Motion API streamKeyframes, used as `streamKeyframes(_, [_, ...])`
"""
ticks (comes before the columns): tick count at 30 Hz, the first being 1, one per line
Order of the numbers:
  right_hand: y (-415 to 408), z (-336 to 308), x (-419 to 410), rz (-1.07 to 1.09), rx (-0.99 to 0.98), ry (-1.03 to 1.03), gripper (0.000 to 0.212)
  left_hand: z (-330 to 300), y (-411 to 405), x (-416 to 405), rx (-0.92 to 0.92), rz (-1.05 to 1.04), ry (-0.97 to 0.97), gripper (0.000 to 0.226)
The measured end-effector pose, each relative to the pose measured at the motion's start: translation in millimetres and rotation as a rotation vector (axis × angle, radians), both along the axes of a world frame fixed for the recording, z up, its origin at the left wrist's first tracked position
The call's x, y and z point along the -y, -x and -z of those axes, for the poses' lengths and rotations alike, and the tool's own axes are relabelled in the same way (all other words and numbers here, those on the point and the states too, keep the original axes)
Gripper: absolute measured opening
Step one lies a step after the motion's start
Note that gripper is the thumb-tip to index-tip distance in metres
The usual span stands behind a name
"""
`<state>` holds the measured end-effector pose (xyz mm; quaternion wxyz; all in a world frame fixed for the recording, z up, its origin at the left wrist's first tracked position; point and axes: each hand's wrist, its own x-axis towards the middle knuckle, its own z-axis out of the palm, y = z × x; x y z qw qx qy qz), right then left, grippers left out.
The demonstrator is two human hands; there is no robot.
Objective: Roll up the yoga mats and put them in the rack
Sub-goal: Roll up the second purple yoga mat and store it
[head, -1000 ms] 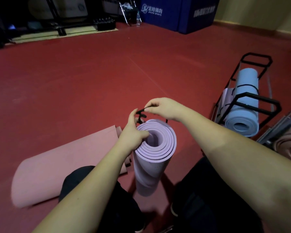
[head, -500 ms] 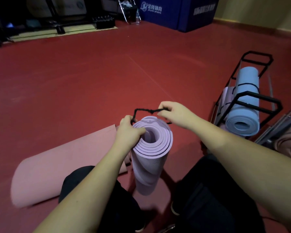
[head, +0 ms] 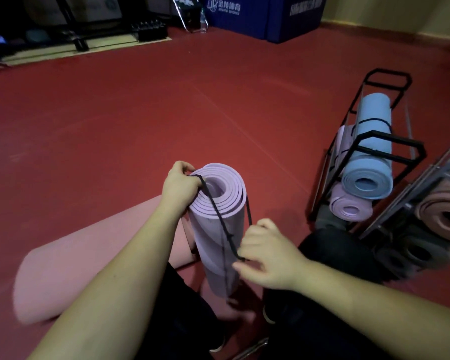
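Head view: my left hand [head: 178, 187] grips the top rim of the rolled lilac mat [head: 220, 229], which stands upright on the red floor [head: 115, 126] between my knees, and pinches one end of a black strap [head: 218, 216] there. My right hand [head: 268, 255] pinches the strap's other end beside the roll's middle, so the strap runs down across the roll's open end. A pink mat [head: 89, 255] lies partly unrolled to the left. The rack [head: 379, 141] at right holds a blue roll [head: 369, 157] and a lilac one [head: 348, 207].
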<state>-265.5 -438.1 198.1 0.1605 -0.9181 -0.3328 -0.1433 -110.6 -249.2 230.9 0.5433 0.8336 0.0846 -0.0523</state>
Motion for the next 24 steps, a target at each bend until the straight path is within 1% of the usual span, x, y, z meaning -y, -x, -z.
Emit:
streamKeyframes(1, [0, 10, -3, 0.05, -0.069, -0.044, 0.038, 0, -1, 0, 0.005, -0.002, 0.003, 0.031])
streamKeyframes(2, [-5, 19, -4, 0.123, -0.198, -0.142, 0.04, 1, -3, 0, 0.014, -0.016, 0.007, 0.03])
streamKeyframes(4, [-20, 31, -1, 0.291, -0.472, -0.421, 0.045, 3, -5, 1, 0.028, -0.045, 0.047, 0.03])
streamKeyframes(5, [-28, 37, 2, 0.355, -0.546, -0.493, 0.045, 4, -5, 2, 0.031, -0.041, 0.08, 0.031])
streamKeyframes(7, [-40, 45, 8, 0.398, -0.56, -0.476, 0.042, 7, -1, 8, 0.04, -0.043, 0.174, 0.027])
streamKeyframes(9, [-46, 47, 13, 0.402, -0.562, -0.452, 0.044, 5, 10, 13, 0.095, -0.085, 0.239, 0.024])
streamKeyframes(11, [-49, 47, 19, 0.408, -0.571, -0.426, 0.05, 4, 20, 15, 0.161, -0.134, 0.242, 0.037])
streamKeyframes(13, [-52, 49, 24, 0.413, -0.576, -0.393, 0.058, 11, 24, 14, 0.203, -0.179, 0.289, 0.045])
streamKeyframes(15, [-56, 50, 28, 0.447, -0.568, -0.396, 0.058, 19, 27, 13, 0.172, -0.201, 0.444, 0.047])
streamKeyframes(17, [-63, 50, 33, 0.489, -0.539, -0.376, 0.056, 24, 33, 15, 0.086, -0.181, 0.682, 0.051])
streamKeyframes(18, [-66, 50, 36, 0.505, -0.538, -0.361, 0.055, 27, 36, 16, 0.06, -0.167, 0.764, 0.053])
streamKeyframes(19, [-68, 49, 38, 0.509, -0.544, -0.345, 0.054, 32, 39, 14, 0.051, -0.153, 0.781, 0.054])
streamKeyframes(20, [-70, 49, 40, 0.505, -0.545, -0.319, 0.054, 37, 42, 12, 0.06, -0.143, 0.776, 0.054])
streamKeyframes(21, [-71, 49, 42, 0.488, -0.548, -0.299, 0.054, 43, 44, 9, 0.079, -0.126, 0.717, 0.052])
streamKeyframes(22, [-72, 50, 44, 0.468, -0.546, -0.279, 0.052, 50, 45, 6, 0.111, -0.095, 0.594, 0.046])
streamKeyframes(24, [-72, 51, 45, 0.443, -0.529, -0.257, 0.051, 60, 47, -1, 0.17, -0.008, 0.248, 0.031])
